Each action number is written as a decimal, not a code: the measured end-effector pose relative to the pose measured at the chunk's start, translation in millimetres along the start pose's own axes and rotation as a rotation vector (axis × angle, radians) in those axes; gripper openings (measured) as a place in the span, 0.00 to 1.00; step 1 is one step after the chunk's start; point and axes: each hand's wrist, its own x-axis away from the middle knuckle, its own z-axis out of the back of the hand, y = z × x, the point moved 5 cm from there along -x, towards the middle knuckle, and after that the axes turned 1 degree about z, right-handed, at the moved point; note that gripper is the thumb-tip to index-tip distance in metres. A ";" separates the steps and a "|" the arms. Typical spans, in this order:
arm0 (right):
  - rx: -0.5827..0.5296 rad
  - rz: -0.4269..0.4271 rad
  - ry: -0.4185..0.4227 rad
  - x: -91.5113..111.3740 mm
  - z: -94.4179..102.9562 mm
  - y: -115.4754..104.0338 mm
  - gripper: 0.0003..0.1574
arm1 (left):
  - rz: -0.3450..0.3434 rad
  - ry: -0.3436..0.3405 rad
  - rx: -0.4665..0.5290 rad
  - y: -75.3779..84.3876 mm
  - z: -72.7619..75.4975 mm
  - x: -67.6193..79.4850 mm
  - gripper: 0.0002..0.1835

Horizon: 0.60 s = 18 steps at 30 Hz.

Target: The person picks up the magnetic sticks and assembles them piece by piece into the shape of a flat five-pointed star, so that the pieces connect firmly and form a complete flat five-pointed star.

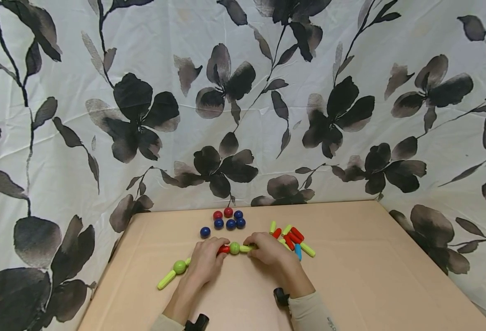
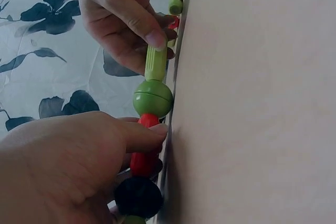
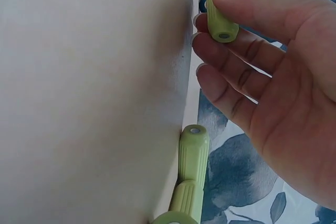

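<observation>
My left hand (image 1: pixel 206 259) pinches a red rod (image 2: pixel 143 163) between thumb and fingers. One end of this rod meets a green ball (image 1: pixel 234 248); at its other end is a dark ball (image 2: pixel 139 198), hidden behind the hand in the head view. Out of the green ball's far side comes a yellow-green ribbed rod (image 3: pixel 223 17), which my right hand (image 1: pixel 272 250) holds by thumb and fingertips. Left of my left hand, another green ball (image 1: pixel 179 267) joins a yellow-green rod (image 1: pixel 166 279) and a second short piece of rod, partly covered by the hand.
Several blue balls (image 1: pixel 231 224) and two red balls (image 1: pixel 228 212) sit near the table's back edge. Beyond my right hand lies a loose pile of red rods (image 1: pixel 295 235), yellow-green rods (image 1: pixel 307 249) and a blue rod (image 1: pixel 298 252). A flowered cloth (image 1: pixel 268 115) hangs behind the table (image 1: pixel 350 276).
</observation>
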 end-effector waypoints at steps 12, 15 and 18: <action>0.050 0.024 -0.007 -0.5 -1.4 -5.7 0.17 | 0.013 -0.005 0.023 -3.3 -0.5 -0.8 0.14; 0.052 0.031 -0.005 -0.8 -1.3 -6.0 0.16 | 0.011 -0.010 0.012 -3.0 -0.5 -0.5 0.14; 0.050 0.036 -0.003 -1.6 -1.6 -6.1 0.16 | 0.013 -0.007 0.007 -2.5 -0.3 -0.7 0.14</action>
